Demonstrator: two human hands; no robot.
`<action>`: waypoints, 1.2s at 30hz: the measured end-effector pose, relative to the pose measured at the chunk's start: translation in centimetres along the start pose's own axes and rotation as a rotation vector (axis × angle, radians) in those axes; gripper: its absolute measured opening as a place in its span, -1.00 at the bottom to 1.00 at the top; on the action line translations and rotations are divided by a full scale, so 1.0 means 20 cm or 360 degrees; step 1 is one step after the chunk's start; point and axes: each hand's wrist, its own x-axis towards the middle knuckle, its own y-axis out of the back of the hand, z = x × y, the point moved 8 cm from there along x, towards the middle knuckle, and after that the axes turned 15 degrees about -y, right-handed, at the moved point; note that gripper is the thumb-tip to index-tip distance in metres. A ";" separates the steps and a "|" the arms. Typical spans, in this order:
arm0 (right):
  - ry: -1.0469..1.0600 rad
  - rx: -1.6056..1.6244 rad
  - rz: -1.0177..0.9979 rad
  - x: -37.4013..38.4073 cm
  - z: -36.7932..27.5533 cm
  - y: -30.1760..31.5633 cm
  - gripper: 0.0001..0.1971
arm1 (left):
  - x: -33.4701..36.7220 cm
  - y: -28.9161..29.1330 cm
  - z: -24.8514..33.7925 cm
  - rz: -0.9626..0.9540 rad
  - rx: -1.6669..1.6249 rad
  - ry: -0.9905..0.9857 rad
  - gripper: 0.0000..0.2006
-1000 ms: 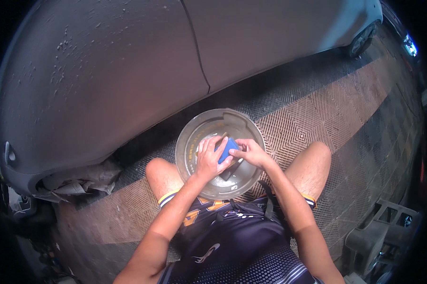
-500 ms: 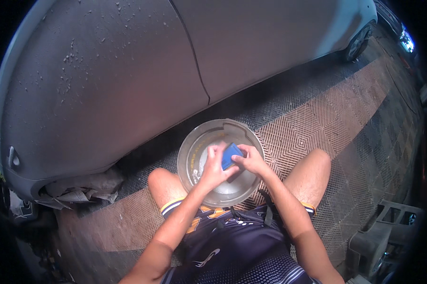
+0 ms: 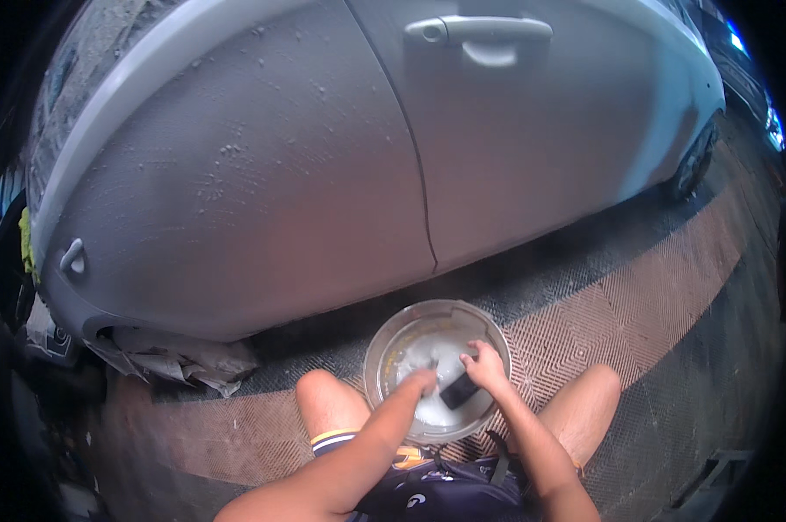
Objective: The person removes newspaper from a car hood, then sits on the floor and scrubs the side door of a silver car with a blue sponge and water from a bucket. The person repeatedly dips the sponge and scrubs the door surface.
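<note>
A grey round bucket [image 3: 372,364] stands on the floor between my knees, with cloudy, foamy water [image 3: 423,350] inside. My right hand [image 3: 487,365] is over the bucket's right half. It grips a dark rectangular block [image 3: 459,391], whose flat dark face shows. My left hand [image 3: 422,381] reaches into the bucket to the left of the block, at the water. Its fingers are smeared by motion and partly hidden, so what they hold, if anything, cannot be made out.
A dull grey-white car side [image 3: 306,191] rises just beyond the bucket, with a door handle [image 3: 497,30] and whitish droplets on the panel. Crumpled paper [image 3: 193,358] lies low at the left. Ribbed brown and dark tiles [image 3: 584,335] form the floor.
My left hand has come off the block and dipped toward the water. The block now shows its dark face instead of its blue one. The view has tilted up toward the car.
</note>
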 end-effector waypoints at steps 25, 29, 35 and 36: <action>0.0619 -0.0004 0.0135 0.13 -0.28 0.41 -0.21 | -1.57 2.12 1.23 0.2310 0.2688 -0.1135 -0.80; 0.0678 -0.0115 0.0176 0.19 -0.22 0.37 -0.12 | -1.94 2.43 1.41 0.2588 0.2606 -0.1107 -0.62; 0.0729 -0.0203 0.0072 0.20 -0.25 0.38 -0.24 | -1.56 2.21 1.37 0.2651 0.2724 -0.0765 -0.75; 0.0770 -0.0154 0.0047 0.17 -0.27 0.35 -0.26 | -1.44 2.05 1.20 0.2381 0.2747 -0.0908 -0.80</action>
